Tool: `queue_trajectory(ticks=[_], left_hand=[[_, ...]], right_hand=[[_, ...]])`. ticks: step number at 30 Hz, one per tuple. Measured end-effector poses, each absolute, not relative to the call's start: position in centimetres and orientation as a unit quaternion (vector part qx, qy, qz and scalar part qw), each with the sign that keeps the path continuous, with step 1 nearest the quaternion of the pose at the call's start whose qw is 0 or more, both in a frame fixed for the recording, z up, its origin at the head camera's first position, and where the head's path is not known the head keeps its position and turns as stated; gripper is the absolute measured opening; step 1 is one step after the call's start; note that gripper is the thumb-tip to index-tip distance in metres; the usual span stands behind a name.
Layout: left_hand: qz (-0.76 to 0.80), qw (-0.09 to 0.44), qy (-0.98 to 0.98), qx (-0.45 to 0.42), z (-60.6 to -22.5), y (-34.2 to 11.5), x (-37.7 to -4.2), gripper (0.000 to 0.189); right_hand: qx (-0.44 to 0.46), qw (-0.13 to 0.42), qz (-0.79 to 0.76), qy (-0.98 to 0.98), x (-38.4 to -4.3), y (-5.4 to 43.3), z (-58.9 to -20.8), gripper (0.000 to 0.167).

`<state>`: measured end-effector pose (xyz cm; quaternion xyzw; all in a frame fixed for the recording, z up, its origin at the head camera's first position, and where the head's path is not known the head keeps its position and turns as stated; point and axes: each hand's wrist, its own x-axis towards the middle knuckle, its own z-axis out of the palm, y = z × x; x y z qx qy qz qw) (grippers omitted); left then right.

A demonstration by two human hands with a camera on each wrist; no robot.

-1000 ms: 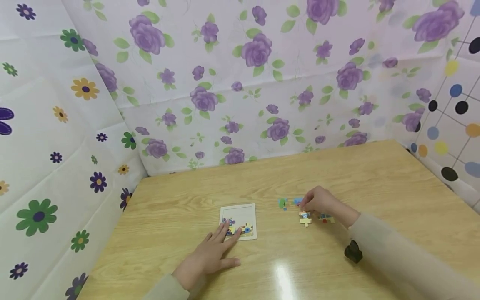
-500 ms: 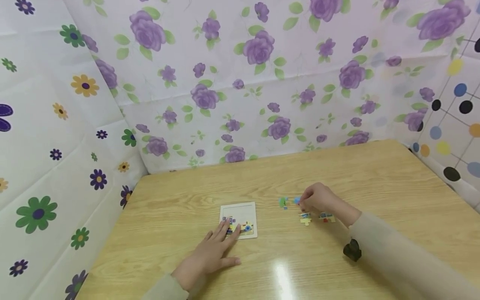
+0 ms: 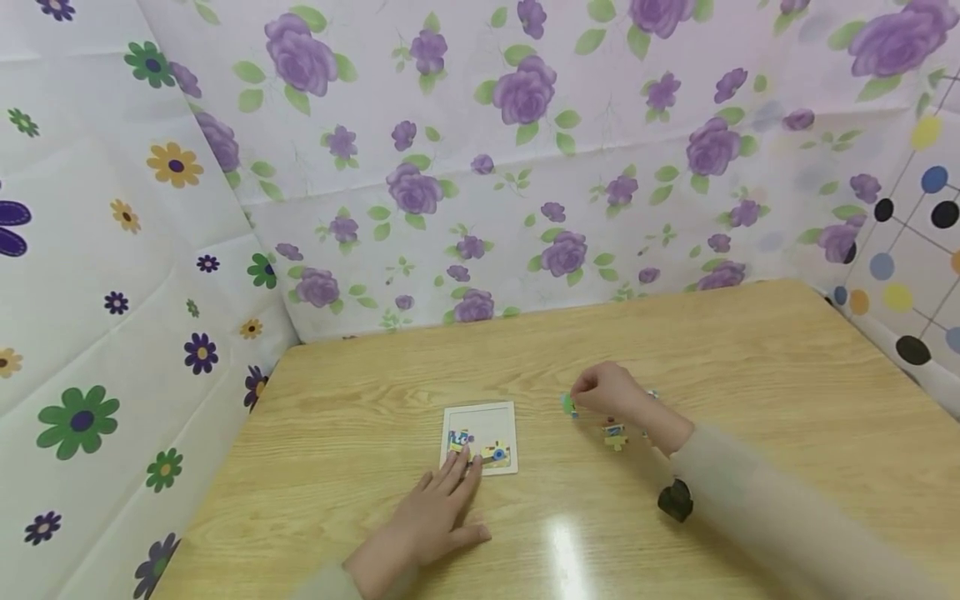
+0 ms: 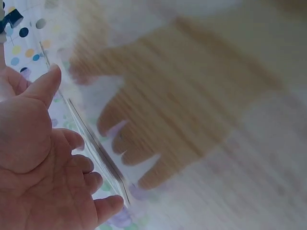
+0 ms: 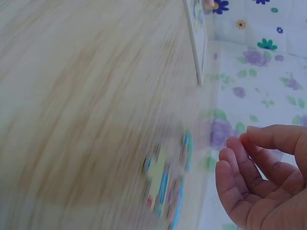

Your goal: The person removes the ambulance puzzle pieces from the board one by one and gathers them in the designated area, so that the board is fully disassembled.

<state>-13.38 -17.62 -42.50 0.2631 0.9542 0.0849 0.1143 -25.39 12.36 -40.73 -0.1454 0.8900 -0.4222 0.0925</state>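
My left hand lies flat with spread fingers, its fingertips over the lower edge of a white square puzzle tray. Joined picture pieces fill the tray's lower part. In the left wrist view the left fingers line up along the tray's edge. My right hand hovers low over loose jigsaw pieces, fingertips at a green piece. In the right wrist view the right hand's fingers are curled, thumb and index tips meeting, and nothing shows between them; the loose pieces appear blurred below.
Nearer me lies a yellow and blue piece; a light blue piece shows beyond the right wrist. The wooden table meets patterned cloth at back and sides. A black device sits on the right forearm.
My right hand has shifted left, from the blue piece toward the green one, uncovering a light blue piece behind the wrist. My left hand stays at the tray, its fingers slightly lower on it.
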Motion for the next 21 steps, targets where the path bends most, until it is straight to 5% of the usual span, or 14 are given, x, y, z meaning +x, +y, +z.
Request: queue_trajectory(ticks=[21], left_hand=[[0.096,0.137,0.957,0.239,-42.7,-17.6,-13.0,0.090]], right_hand=[[-0.182,0.093,-0.435,0.877,-24.6,3.1,-40.4,0.014]])
